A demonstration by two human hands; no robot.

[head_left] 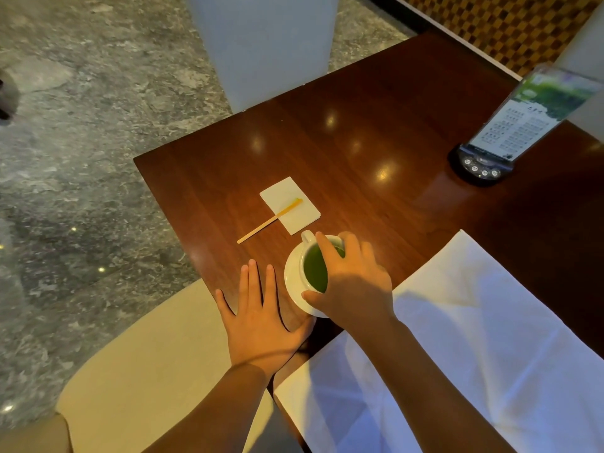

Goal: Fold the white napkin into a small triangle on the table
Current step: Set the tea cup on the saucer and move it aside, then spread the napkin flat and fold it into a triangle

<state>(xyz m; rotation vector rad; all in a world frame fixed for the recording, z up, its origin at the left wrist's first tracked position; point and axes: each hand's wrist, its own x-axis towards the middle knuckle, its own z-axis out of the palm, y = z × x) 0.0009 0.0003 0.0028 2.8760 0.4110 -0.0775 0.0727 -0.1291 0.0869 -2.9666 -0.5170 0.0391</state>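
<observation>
Napkin (474, 338) lies right of cup-gripping fingers (327, 253).

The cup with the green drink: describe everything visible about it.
The white cup looks ceramic and stands upright on a white saucer near the wooden table's front-left edge. It holds opaque green liquid almost to the rim. Its handle points away from the person. The right hand grips its rim from above.

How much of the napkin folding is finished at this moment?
None looks done: the white napkin lies spread out and creased, unfolded. In hand: the right hand grips the cup of green drink from above, and the left hand rests flat on the table. All the folding is left.
</observation>
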